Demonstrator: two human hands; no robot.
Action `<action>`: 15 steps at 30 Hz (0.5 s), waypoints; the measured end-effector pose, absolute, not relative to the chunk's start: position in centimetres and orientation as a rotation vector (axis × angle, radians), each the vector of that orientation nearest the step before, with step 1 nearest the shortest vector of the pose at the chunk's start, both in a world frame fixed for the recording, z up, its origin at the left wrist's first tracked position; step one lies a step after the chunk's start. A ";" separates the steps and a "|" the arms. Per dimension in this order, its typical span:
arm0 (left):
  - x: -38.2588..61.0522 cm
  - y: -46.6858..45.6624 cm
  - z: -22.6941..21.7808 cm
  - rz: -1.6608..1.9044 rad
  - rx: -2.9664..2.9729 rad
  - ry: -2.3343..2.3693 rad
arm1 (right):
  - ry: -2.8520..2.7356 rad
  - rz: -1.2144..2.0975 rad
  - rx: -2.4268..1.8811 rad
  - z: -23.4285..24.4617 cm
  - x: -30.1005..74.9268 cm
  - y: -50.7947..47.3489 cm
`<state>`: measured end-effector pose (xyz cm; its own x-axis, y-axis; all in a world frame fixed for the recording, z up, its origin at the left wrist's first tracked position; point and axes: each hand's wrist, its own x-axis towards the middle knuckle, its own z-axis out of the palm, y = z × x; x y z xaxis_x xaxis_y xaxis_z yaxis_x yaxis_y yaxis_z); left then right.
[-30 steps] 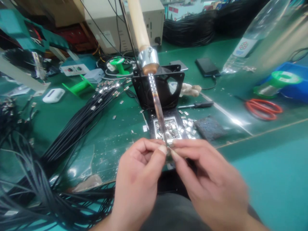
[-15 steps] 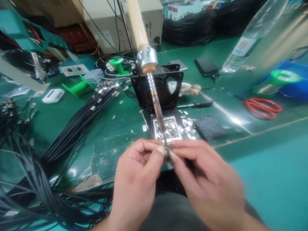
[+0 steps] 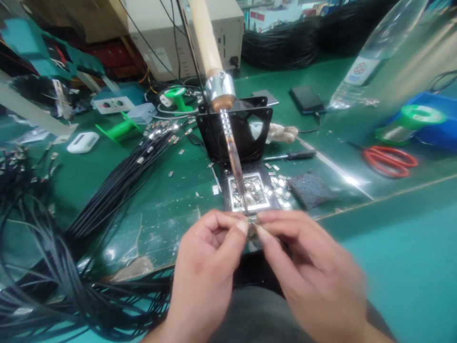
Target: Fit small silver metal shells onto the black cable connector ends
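Observation:
My left hand (image 3: 207, 267) and my right hand (image 3: 314, 267) meet at the bench's front edge, fingertips pinched together on a small metal part (image 3: 252, 223) that is mostly hidden. The part sits right under the tip of a fixed soldering iron (image 3: 228, 138), whose wooden handle slants down from the top. Just beyond the fingertips lies a black tray (image 3: 266, 206) of several small shiny metal pieces. Both hands are closed in a pinch.
Black cable bundles (image 3: 117, 190) spread across the left side. A black fan frame (image 3: 235, 128) stands behind the iron. A dark sponge (image 3: 310, 189), red scissors (image 3: 391, 161), a solder spool (image 3: 410, 125), a plastic bottle (image 3: 374, 52) and a phone (image 3: 307, 99) lie to the right.
The hands have dipped slightly and stay pinched together under the iron's tip; the view shifted a little. Nothing else moved.

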<state>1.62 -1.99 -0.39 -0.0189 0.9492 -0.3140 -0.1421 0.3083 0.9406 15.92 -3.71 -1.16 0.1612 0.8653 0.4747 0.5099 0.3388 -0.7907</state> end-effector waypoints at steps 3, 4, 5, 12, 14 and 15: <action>1.5 -2.4 -0.4 1.030 0.829 1.251 | -1.393 0.529 -1.360 -1.2 16.0 -3.9; 1.4 -2.5 -0.5 1.024 0.825 1.255 | -1.370 0.568 -1.361 -1.2 16.0 -3.9; 1.4 -2.6 -0.5 1.017 0.824 1.260 | -1.355 0.601 -1.356 -1.3 16.0 -3.9; 0.9 -3.4 -0.6 0.958 0.855 1.230 | -1.351 0.698 -1.359 -1.6 15.9 -4.1; 0.8 -3.6 -0.6 0.937 0.846 1.226 | -1.351 0.706 -1.368 -1.7 15.9 -4.3; 0.8 -3.7 -0.6 0.924 0.842 1.223 | -1.355 0.704 -1.363 -1.7 15.9 -4.3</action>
